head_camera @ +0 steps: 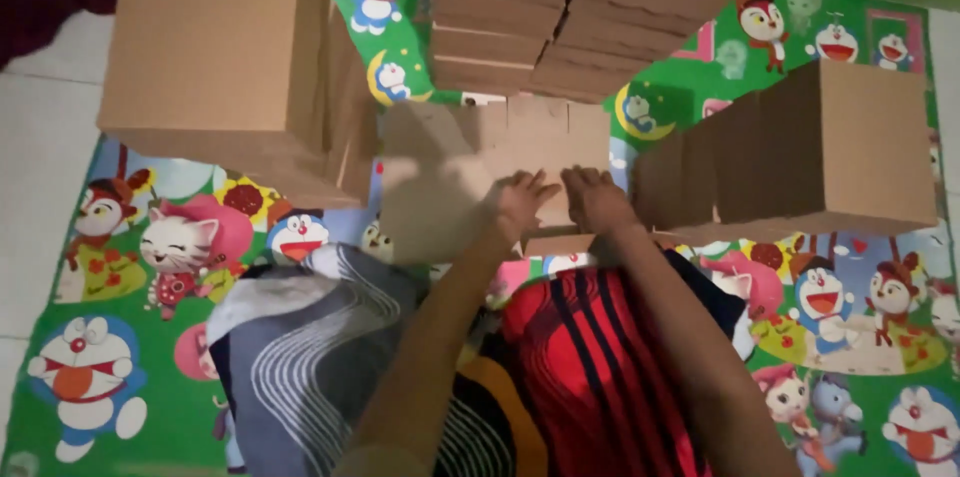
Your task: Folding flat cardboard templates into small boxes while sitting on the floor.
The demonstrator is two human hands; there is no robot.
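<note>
A flat brown cardboard sheet (470,152), cut with tabs along its far edge, lies on the mat in front of me. My left hand (517,203) and my right hand (597,199) press side by side on its near part, fingers bent over a folded flap (560,243). Both forearms reach out over my lap, which is covered by grey patterned cloth and red striped cloth. What lies under the palms is hidden.
A tall stack of folded cardboard (225,57) stands at the left. Two more stacks (570,12) stand at the back. A row of upright cardboard pieces (800,152) is at the right. A green cartoon-print mat (120,377) covers white floor tiles (40,137).
</note>
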